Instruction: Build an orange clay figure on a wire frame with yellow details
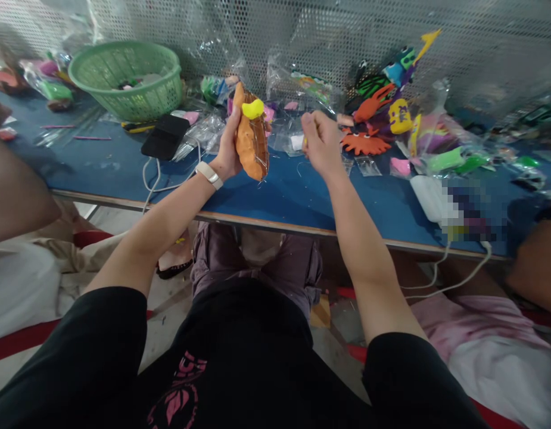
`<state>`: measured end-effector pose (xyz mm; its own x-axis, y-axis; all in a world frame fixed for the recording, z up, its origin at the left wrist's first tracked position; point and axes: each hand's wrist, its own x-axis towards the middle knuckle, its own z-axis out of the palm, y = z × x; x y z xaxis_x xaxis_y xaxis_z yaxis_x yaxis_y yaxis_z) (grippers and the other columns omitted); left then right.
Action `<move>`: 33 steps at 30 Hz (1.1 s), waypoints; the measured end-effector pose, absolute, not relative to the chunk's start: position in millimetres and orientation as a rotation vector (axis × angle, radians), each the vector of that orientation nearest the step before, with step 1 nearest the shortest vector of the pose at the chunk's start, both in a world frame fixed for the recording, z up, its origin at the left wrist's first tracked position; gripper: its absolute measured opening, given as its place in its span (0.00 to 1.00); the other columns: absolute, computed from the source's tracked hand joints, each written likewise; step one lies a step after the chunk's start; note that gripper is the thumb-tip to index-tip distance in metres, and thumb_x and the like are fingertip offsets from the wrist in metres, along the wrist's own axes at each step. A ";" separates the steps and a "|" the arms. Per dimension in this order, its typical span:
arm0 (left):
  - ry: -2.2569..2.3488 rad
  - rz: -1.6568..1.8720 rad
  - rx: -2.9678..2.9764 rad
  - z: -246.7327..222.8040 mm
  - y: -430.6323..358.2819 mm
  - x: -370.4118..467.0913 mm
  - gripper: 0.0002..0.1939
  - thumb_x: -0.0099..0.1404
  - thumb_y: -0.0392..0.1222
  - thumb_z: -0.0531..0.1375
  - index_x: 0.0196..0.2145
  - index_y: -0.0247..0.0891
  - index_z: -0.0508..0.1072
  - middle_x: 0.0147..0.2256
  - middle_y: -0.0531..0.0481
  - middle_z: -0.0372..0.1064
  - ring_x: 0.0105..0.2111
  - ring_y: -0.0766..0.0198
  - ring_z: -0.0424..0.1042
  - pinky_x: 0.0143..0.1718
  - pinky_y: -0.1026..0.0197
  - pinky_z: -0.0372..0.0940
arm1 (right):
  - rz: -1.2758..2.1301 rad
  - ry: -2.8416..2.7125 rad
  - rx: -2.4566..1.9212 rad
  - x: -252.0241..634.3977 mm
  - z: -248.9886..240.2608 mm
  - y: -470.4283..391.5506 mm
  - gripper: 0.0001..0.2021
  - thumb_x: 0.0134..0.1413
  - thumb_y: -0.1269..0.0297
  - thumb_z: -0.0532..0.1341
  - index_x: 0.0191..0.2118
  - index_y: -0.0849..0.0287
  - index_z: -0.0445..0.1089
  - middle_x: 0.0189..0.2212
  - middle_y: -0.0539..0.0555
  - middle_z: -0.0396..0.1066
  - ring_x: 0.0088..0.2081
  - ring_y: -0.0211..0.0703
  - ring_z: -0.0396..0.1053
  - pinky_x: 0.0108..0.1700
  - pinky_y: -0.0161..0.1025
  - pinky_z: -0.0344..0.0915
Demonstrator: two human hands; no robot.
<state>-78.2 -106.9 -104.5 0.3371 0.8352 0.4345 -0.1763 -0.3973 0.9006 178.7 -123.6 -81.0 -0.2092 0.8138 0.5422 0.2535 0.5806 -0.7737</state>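
My left hand point(231, 146) is wrapped around an orange, boat-shaped clay figure point(247, 149) with a ridged edge, holding it upright above the table. A brown, glossy inner part shows on its right side, with thin clear strands there. A bright yellow clay lump point(252, 108) sits near its top. To the right, my right hand point(322, 140) is closed in a pinch, apart from the figure. A speck of yellow shows at its fingertips, too small to name. Beyond that hand lies a red-orange clay crab point(365, 142).
A green plastic basket point(123, 80) stands at the back left, beside a black phone-like device point(165, 137) with a white cable. Coloured clay and clear bags point(449, 158) crowd the right, near a white power bank point(429, 193). People sit close on both sides.
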 end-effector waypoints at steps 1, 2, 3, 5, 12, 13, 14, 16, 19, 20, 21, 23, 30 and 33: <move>0.609 1.256 1.569 -102.5 -109.1 -78.6 0.63 0.64 0.99 0.40 0.68 0.47 0.77 0.58 0.44 0.85 0.70 0.37 0.76 0.66 0.37 0.76 | 0.613 -1.790 -0.896 179.4 -83.4 -123.5 0.40 0.65 0.10 0.53 0.32 0.46 0.60 0.21 0.48 0.58 0.30 0.50 0.72 0.38 0.53 0.81; 0.607 1.261 1.538 -100.4 -111.7 -78.6 0.61 0.66 0.97 0.41 0.67 0.47 0.77 0.59 0.43 0.84 0.69 0.38 0.77 0.66 0.37 0.76 | 0.584 -1.839 -0.905 179.8 -85.8 -123.8 0.40 0.64 0.10 0.54 0.31 0.47 0.61 0.20 0.49 0.60 0.30 0.52 0.75 0.39 0.55 0.83; 0.603 1.276 1.502 -98.2 -114.5 -78.5 0.58 0.68 0.95 0.42 0.66 0.46 0.77 0.61 0.42 0.83 0.69 0.38 0.78 0.65 0.36 0.77 | 0.563 -1.877 -0.909 180.1 -87.9 -124.6 0.40 0.64 0.11 0.56 0.31 0.47 0.64 0.20 0.49 0.62 0.30 0.54 0.77 0.38 0.57 0.83; 0.611 1.302 1.459 -94.7 -119.4 -78.1 0.53 0.72 0.90 0.42 0.65 0.45 0.76 0.64 0.38 0.81 0.68 0.38 0.80 0.64 0.37 0.79 | 0.608 -1.995 -0.921 180.4 -90.6 -126.2 0.37 0.67 0.15 0.59 0.37 0.48 0.71 0.22 0.50 0.68 0.29 0.55 0.79 0.38 0.59 0.84; 0.645 1.272 1.622 -94.7 -118.1 -80.1 0.57 0.69 0.93 0.38 0.63 0.45 0.77 0.61 0.36 0.83 0.66 0.39 0.83 0.58 0.43 0.82 | 0.318 -2.279 -1.082 173.6 -92.6 -125.5 0.28 0.84 0.37 0.51 0.35 0.49 0.70 0.32 0.57 0.73 0.41 0.61 0.78 0.60 0.67 0.78; 0.647 1.256 1.697 -95.4 -117.0 -80.8 0.59 0.68 0.94 0.37 0.63 0.45 0.78 0.60 0.36 0.84 0.65 0.39 0.83 0.57 0.43 0.82 | 0.295 -2.274 -1.121 172.0 -93.7 -125.0 0.28 0.84 0.38 0.49 0.32 0.48 0.64 0.30 0.56 0.70 0.39 0.60 0.76 0.60 0.68 0.77; 0.647 1.236 1.764 -96.0 -116.0 -81.5 0.60 0.66 0.95 0.36 0.63 0.46 0.79 0.58 0.36 0.84 0.64 0.38 0.83 0.56 0.43 0.82 | 0.286 -2.273 -1.143 170.8 -95.3 -124.5 0.29 0.84 0.39 0.48 0.30 0.48 0.60 0.28 0.55 0.66 0.37 0.59 0.74 0.60 0.67 0.77; 0.637 1.227 1.809 -97.1 -114.4 -82.4 0.61 0.67 0.95 0.36 0.63 0.46 0.80 0.56 0.36 0.85 0.62 0.37 0.84 0.54 0.41 0.83 | 0.312 -2.297 -1.113 170.5 -99.3 -123.3 0.27 0.85 0.42 0.48 0.31 0.48 0.59 0.28 0.54 0.66 0.36 0.58 0.73 0.59 0.67 0.76; 0.620 1.265 1.679 -98.4 -113.4 -82.1 0.57 0.69 0.93 0.39 0.62 0.46 0.80 0.55 0.36 0.86 0.58 0.38 0.86 0.52 0.40 0.84 | 0.378 -2.357 -1.025 175.6 -104.9 -120.3 0.14 0.82 0.48 0.56 0.45 0.49 0.72 0.35 0.55 0.75 0.36 0.57 0.74 0.55 0.66 0.79; 0.610 1.272 1.617 -98.8 -113.4 -81.6 0.55 0.69 0.92 0.41 0.61 0.46 0.80 0.54 0.36 0.85 0.56 0.39 0.87 0.51 0.39 0.84 | 0.376 -2.380 -1.020 178.0 -105.9 -119.3 0.10 0.79 0.50 0.61 0.48 0.49 0.74 0.38 0.56 0.77 0.37 0.57 0.75 0.54 0.66 0.80; 0.599 1.283 1.556 -99.1 -113.7 -81.0 0.52 0.70 0.91 0.43 0.59 0.46 0.80 0.54 0.37 0.85 0.53 0.40 0.87 0.49 0.40 0.84 | 0.354 -2.401 -1.027 180.4 -106.3 -118.6 0.09 0.76 0.52 0.65 0.49 0.50 0.75 0.39 0.57 0.79 0.38 0.58 0.76 0.54 0.66 0.80; 0.562 1.293 1.472 -99.4 -114.7 -80.0 0.47 0.70 0.89 0.48 0.55 0.45 0.79 0.51 0.39 0.85 0.48 0.44 0.87 0.46 0.40 0.84 | 0.280 -2.407 -1.039 184.1 -104.6 -118.9 0.09 0.72 0.53 0.70 0.47 0.51 0.78 0.42 0.60 0.80 0.42 0.60 0.78 0.56 0.68 0.81; 0.593 1.262 1.563 -100.5 -112.0 -79.9 0.51 0.73 0.90 0.44 0.59 0.44 0.80 0.56 0.38 0.84 0.59 0.40 0.85 0.57 0.39 0.82 | 0.135 -2.042 -0.949 180.9 -83.7 -133.5 0.26 0.77 0.29 0.62 0.62 0.42 0.79 0.58 0.63 0.81 0.59 0.69 0.81 0.65 0.71 0.81; 0.656 1.253 1.608 -104.3 -108.1 -77.6 0.54 0.73 0.92 0.41 0.60 0.42 0.80 0.53 0.37 0.84 0.59 0.39 0.87 0.54 0.41 0.84 | 0.124 -2.102 -0.920 177.5 -78.8 -137.2 0.30 0.79 0.27 0.55 0.59 0.42 0.82 0.59 0.63 0.82 0.66 0.72 0.79 0.72 0.75 0.75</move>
<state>-77.6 -108.1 -104.3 0.3284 0.8467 0.4186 -0.1378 -0.3955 0.9081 177.5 -137.2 -78.8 -0.3981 0.6501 0.6472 0.5693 0.7283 -0.3813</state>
